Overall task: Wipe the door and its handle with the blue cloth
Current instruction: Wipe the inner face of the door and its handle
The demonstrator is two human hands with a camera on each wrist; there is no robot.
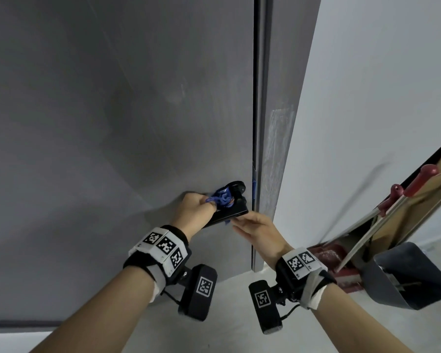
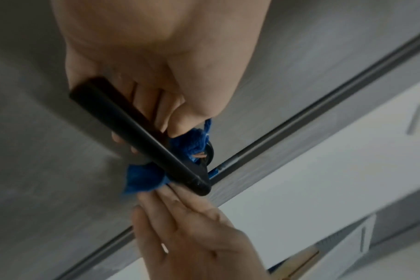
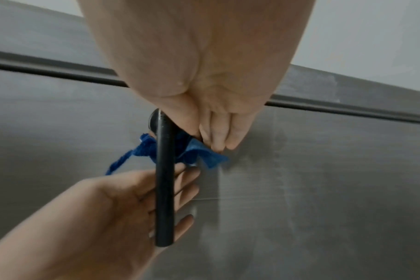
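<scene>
A blue cloth [image 1: 222, 198], bunched into a narrow band, is looped around the neck of a black lever handle [image 1: 229, 212] on a grey door [image 1: 112, 123], close to the door's closing edge. One end trails out above the lever, the other below it.

The cloth sits bunched rather than spread, so it likely touches only a thin ring of the handle. If either end slips free, the band could drop off the lever. A hard tug could also press the lever down and unlatch the door.

The left hand [image 1: 196, 207] reaches in from the lever's free end, its fingers passing between lever and door. The thumb and fingertips pinch the upper end of the cloth, so this grip is clenched on fabric.

The right hand [image 1: 257, 230] comes up from below, palm toward the door and fingers nearly straight. The fingertips [image 3: 216, 140] meet the lower corner of the cloth against the door. Whether they pinch it or merely press it cannot be told.

Beside the frame, red-handled tools [image 1: 418, 184] lean on a white wall [image 1: 367, 98].
</scene>
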